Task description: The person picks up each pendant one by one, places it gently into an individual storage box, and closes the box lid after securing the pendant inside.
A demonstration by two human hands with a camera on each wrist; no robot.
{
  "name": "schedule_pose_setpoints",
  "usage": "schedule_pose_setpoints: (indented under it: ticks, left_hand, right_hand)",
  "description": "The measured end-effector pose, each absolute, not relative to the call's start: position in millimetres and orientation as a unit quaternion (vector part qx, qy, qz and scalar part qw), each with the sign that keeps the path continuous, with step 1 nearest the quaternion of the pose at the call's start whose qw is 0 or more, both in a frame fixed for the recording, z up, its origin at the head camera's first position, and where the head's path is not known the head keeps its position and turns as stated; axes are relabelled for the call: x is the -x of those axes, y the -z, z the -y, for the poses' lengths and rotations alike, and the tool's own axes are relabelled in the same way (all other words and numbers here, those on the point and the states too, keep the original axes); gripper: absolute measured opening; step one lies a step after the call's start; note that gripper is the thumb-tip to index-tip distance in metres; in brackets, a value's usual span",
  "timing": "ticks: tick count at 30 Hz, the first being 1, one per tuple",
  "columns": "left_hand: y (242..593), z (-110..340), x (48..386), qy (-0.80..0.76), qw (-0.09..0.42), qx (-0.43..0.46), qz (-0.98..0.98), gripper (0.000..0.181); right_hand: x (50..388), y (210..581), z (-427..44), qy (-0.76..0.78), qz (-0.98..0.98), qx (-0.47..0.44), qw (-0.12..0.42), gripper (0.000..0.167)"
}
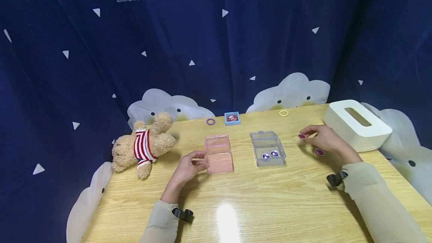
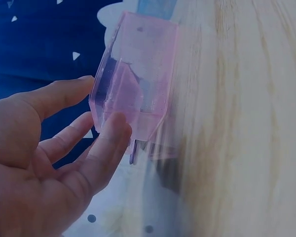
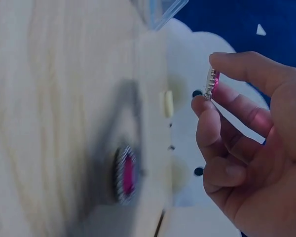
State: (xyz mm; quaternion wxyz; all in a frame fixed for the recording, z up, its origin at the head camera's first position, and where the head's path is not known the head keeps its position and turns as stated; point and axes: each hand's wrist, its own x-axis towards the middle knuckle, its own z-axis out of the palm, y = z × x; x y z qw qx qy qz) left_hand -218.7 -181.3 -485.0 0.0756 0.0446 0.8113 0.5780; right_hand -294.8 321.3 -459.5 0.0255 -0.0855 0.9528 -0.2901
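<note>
I see the grey box (image 1: pixel 264 143) holding two purple gems (image 1: pixel 266 157) | right hand (image 1: pixel 324 138) pinches a red gem (image 1: pixel 302 136) off the table (image 1: pixel 276 201), near a second gem (image 1: pixel 319 152) | left hand (image 1: pixel 188 167) grips the open pink box (image 1: pixel 219 163) by its side | only right-wrist view shows me the pinched gem's beaded edge

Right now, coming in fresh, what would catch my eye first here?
Probably the teddy bear, lying at the left of the table. Then the sparkle: the right hand pinches a red gem at the right, and two purple gems sit in the open grey box near the middle.
</note>
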Motion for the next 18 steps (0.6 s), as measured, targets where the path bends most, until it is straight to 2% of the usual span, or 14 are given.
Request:
schedule_pose_setpoints:
  ticks: [18]
  left_hand:
    - [484.3,178.4,218.3,-0.577,0.075,-0.04,-0.813,0.047]
  right_hand:
    - [291.0,437.7,-264.0,0.317,-0.934,0.166,-0.001,0.024]
